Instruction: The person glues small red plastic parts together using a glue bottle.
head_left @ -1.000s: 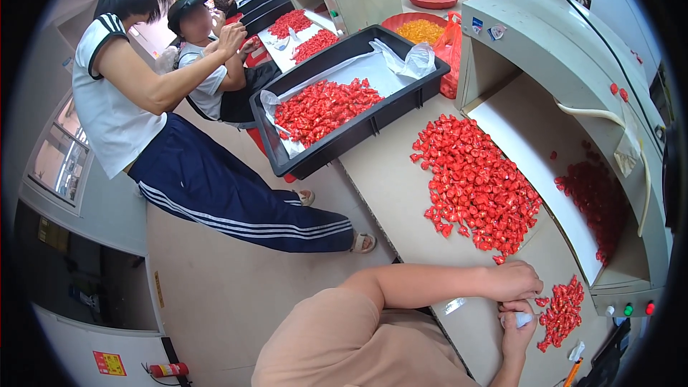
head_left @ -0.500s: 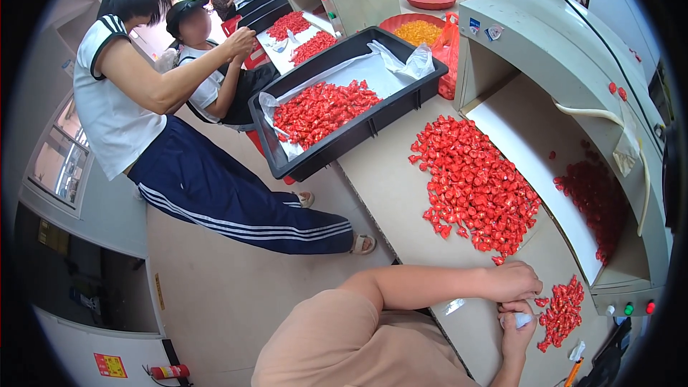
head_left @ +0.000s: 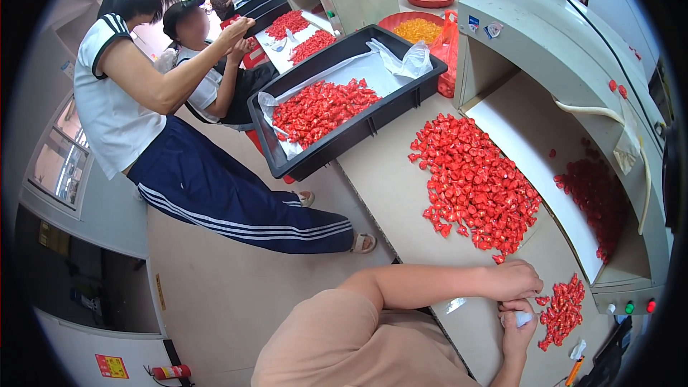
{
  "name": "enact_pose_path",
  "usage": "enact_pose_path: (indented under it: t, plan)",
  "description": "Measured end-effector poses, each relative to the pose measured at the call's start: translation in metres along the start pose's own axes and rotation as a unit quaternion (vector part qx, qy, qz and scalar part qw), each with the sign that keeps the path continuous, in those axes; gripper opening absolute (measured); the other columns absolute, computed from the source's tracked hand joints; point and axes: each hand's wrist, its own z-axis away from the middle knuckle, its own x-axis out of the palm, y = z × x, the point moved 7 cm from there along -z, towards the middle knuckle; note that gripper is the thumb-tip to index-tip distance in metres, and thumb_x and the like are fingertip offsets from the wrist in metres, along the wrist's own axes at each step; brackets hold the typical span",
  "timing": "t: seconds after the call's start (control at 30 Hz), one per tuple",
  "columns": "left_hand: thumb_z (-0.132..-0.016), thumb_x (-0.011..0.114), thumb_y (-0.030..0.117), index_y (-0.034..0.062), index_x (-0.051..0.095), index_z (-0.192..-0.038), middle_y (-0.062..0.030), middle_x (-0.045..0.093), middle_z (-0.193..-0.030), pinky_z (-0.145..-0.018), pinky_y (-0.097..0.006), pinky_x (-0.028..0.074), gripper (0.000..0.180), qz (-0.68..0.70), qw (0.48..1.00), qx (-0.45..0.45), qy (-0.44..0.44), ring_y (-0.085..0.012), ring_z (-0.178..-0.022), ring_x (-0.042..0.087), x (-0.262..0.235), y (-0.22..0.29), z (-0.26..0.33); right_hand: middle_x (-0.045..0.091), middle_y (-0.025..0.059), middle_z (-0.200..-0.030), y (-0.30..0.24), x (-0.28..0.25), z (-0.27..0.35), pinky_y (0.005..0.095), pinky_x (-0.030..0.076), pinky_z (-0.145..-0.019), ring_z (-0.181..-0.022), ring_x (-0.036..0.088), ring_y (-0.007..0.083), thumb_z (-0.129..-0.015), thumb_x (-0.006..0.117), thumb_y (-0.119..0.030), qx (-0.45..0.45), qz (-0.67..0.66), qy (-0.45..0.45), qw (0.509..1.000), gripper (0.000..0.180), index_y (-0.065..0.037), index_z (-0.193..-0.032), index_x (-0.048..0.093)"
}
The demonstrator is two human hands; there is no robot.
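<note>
My left hand [head_left: 512, 279] rests knuckles-up on the beige table [head_left: 390, 193], fingers curled under and hidden. Just below it, my right hand [head_left: 517, 330] grips a small white object [head_left: 523, 319]; the two hands touch. A small heap of red wrapped candies [head_left: 562, 308] lies right beside them. A large pile of the same red candies [head_left: 476, 183] spreads across the table farther up. More red candies [head_left: 598, 197] lie in the grey machine's chute [head_left: 527, 136] on the right.
A black tray [head_left: 358, 132] lined with white plastic holds red candies at the table's far end. Two people [head_left: 129, 93] work at the left, one standing and one seated. Red bowls [head_left: 419, 29] stand behind. An orange pen [head_left: 575, 371] lies near the table edge.
My hands stay in the same place by the small candy heap. The standing person's raised hands shift slightly.
</note>
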Motion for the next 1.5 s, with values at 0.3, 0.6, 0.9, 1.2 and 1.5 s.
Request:
enact_pose_path:
  t: [0.3,0.6,0.9,1.2,1.5]
  plan:
    - [-0.080,0.063,0.015,0.0044,0.056,-0.077,-0.0121,0.059,-0.073,-0.072,-0.046,0.045,0.013,0.002,1.000,0.000,-0.007,-0.0354,-0.077,0.059,-0.0016,0.0024,-0.0006,0.062,0.0094,-0.081,0.0010,-0.0011,-0.0004,0.0276,0.047,-0.067,-0.072,0.058,0.0149,-0.082,0.072,-0.031,-0.016,0.016,0.002,1.000,0.037,0.004,-0.087,0.061]
    - [-0.081,0.062,0.015,0.0043,0.055,-0.076,-0.0117,0.059,-0.072,-0.071,-0.046,0.046,0.014,-0.002,1.000,0.003,0.005,-0.0353,-0.076,0.059,-0.0022,0.0026,-0.0001,0.062,0.0097,-0.082,-0.0022,0.0003,-0.0003,0.0275,0.048,-0.067,-0.072,0.058,0.0149,-0.082,0.070,-0.026,-0.015,0.017,-0.002,1.000,0.032,0.004,-0.086,0.061]
    - [-0.081,0.062,0.015,0.0035,0.054,-0.073,-0.0125,0.058,-0.069,-0.069,-0.046,0.045,0.015,0.007,1.000,0.005,0.015,-0.0364,-0.073,0.059,-0.0040,0.0036,-0.0012,0.062,0.0095,-0.084,-0.0005,0.0000,-0.0005,0.0278,0.048,-0.068,-0.075,0.059,0.0152,-0.082,0.070,-0.021,-0.005,-0.001,-0.003,1.000,0.027,0.004,-0.086,0.061]
    - [-0.080,0.062,0.015,0.0034,0.054,-0.072,-0.0125,0.058,-0.069,-0.070,-0.046,0.046,0.016,0.003,1.000,0.004,0.012,-0.0363,-0.074,0.059,-0.0045,0.0047,-0.0009,0.062,0.0096,-0.084,-0.0020,0.0001,-0.0002,0.0281,0.048,-0.070,-0.076,0.059,0.0154,-0.081,0.071,-0.020,-0.003,0.003,-0.008,1.000,0.027,0.005,-0.086,0.061]
    - [-0.080,0.062,0.014,0.0031,0.053,-0.070,-0.0127,0.057,-0.069,-0.070,-0.046,0.045,0.017,0.004,1.000,0.005,0.008,-0.0362,-0.074,0.059,-0.0061,0.0059,-0.0021,0.062,0.0095,-0.084,-0.0022,0.0002,-0.0005,0.0284,0.048,-0.070,-0.076,0.059,0.0155,-0.081,0.071,-0.020,-0.003,0.004,-0.009,1.000,0.027,0.004,-0.086,0.060]
